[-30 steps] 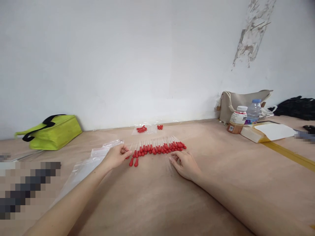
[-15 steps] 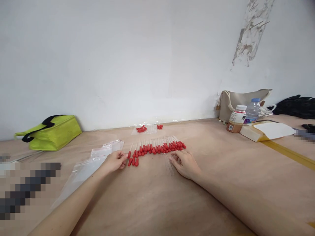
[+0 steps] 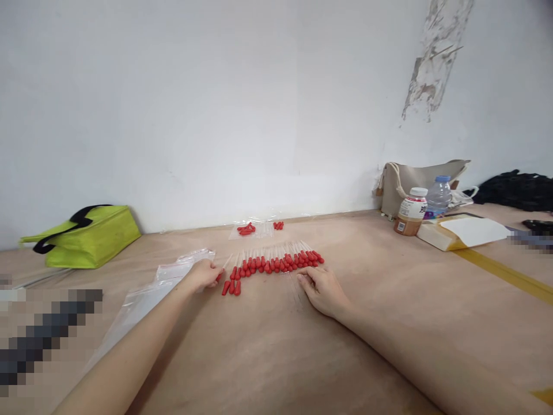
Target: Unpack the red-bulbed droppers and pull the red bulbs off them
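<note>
A row of several clear droppers with red rubber bulbs point(image 3: 279, 263) lies on the brown table point(image 3: 268, 346). My left hand point(image 3: 202, 275) is at the row's left end, fingers pinched on one red-bulbed dropper point(image 3: 221, 275). Three loose droppers point(image 3: 232, 286) lie just right of it. My right hand point(image 3: 322, 288) rests on the table in front of the row's right part, fingers bent and spread, holding nothing that I can see. Clear plastic bags point(image 3: 151, 291) lie under my left forearm.
A small bag with red bulbs point(image 3: 248, 229) lies near the wall. A lime green bag point(image 3: 82, 236) sits at the back left. At the back right stand a beige bag point(image 3: 415, 184), two bottles point(image 3: 410, 211) and a stack of paper point(image 3: 464, 231). A yellow tape line point(image 3: 510, 275) crosses the table.
My left hand drew slightly back to the left and closed on a dropper at the row's end. My right hand stayed almost still. The view shifted a little.
</note>
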